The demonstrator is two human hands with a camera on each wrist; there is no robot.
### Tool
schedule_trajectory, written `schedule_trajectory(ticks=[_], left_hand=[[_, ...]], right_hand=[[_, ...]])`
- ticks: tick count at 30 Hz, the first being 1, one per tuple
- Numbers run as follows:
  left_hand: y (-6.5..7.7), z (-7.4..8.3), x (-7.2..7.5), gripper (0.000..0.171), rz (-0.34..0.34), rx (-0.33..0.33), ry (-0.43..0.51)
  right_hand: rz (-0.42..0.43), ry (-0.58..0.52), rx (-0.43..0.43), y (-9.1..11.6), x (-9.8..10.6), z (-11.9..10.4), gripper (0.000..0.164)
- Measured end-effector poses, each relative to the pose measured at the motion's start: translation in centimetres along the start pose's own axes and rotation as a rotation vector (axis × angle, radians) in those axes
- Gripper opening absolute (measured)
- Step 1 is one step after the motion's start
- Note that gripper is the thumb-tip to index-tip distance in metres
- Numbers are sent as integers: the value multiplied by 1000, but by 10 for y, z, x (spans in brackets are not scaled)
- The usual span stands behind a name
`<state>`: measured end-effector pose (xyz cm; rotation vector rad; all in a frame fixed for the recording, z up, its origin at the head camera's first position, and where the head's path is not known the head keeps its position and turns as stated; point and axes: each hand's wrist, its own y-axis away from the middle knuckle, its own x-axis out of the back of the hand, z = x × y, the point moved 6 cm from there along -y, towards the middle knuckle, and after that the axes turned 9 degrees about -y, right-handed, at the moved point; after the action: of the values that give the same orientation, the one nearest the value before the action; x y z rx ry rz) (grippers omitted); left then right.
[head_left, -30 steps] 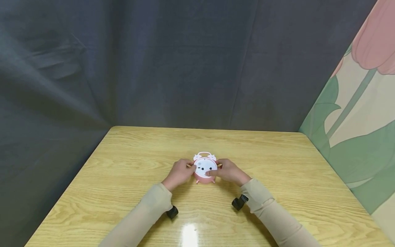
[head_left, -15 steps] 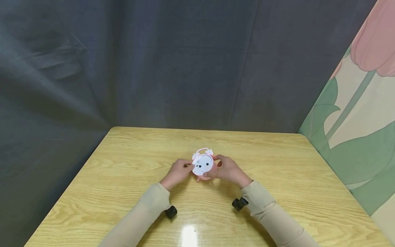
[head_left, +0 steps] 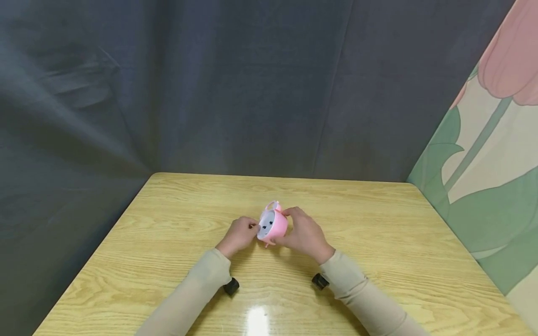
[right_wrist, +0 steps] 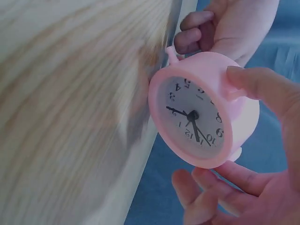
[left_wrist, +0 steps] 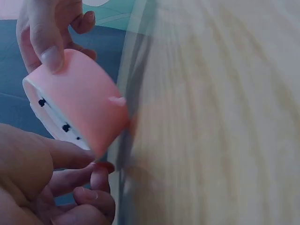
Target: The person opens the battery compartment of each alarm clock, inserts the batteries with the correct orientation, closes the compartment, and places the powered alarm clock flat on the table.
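Note:
A pink twin-bell alarm clock [head_left: 279,227] is tilted and turned over the middle of the table, its white back with black knobs facing left and toward me. My right hand [head_left: 306,236] grips its body, thumb on one side and fingers on the other. At the rim of the back, my left hand [head_left: 239,234] pinches the edge between thumb and forefinger, the other fingers curled. The right wrist view shows the numbered dial [right_wrist: 192,117] with black hands, and a small foot [right_wrist: 172,55] sticking out from the body.
The wooden table [head_left: 176,280] carries a bright light reflection near its front. Behind it hangs a dark curtain [head_left: 260,88], and a wall with a tulip pattern [head_left: 483,186] stands on the right. A small black wrist camera [head_left: 231,286] hangs under the left sleeve.
The clock has turned from its back facing me to facing left, so its pink side shows, and it has shifted slightly left. The right hand has turned with it; the left stays near its edge.

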<state>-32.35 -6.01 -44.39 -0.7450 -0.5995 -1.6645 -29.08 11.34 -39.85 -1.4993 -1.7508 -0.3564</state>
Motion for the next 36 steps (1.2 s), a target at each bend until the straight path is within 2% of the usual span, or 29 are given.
schedule_trajectory(ticks=[6,8,10,14,19,24,29,32,36], left_hand=[[1,15,26,20,122,-45,52],[1,21,33,21,137,-64,61],[2,25,36,24,124,-68,58],[5,31,36,29,93,-54,41],[8,33,33,35,76,-35,38],[9,36,32,28,62,-53,43],[9,35,29,22,38,-47,72],[9,32,27,23,28,-40,96],[9,32,27,24,22,-27,118]], right_hand=[[16,73,27,-3,-9,-7,69],[20,82,31,-3,-12,-9,70],[22,83,35,-4,-15,-12,70],[29,96,30,-3,-17,-14,69],[33,104,64,-2,-18,-17,69],[71,137,126,-1,-17,-22,68],[95,161,153,-2,-16,-26,68],[72,122,121,-2,-17,-22,76],[-28,59,-4,-2,-22,-4,101]])
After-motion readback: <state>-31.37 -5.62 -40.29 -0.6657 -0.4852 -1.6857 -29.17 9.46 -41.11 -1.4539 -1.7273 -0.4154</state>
